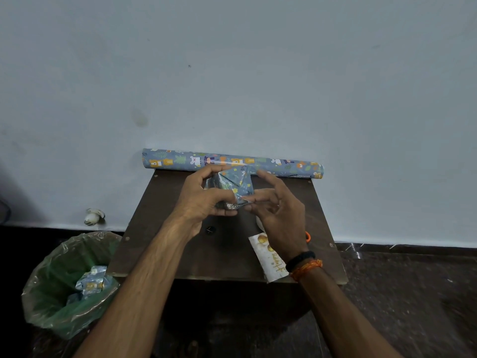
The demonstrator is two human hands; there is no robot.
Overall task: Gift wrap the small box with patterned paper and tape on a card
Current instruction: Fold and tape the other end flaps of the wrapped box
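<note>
The small box (233, 182), partly covered in blue animal-patterned paper, is held above the dark brown table (165, 228). My left hand (204, 200) grips its left side, fingers curled over the top and thumb below. My right hand (278, 213) pinches the folded paper flap at the box's near right corner. A white card (268, 257) with gold balloons and lettering lies on the table under my right wrist. The tape is partly hidden behind my right hand.
A roll of the same patterned paper (232, 162) lies along the table's far edge against the wall. A green-lined waste bin (69, 282) with paper scraps stands on the floor at the left. A small white object (93, 216) lies by the wall.
</note>
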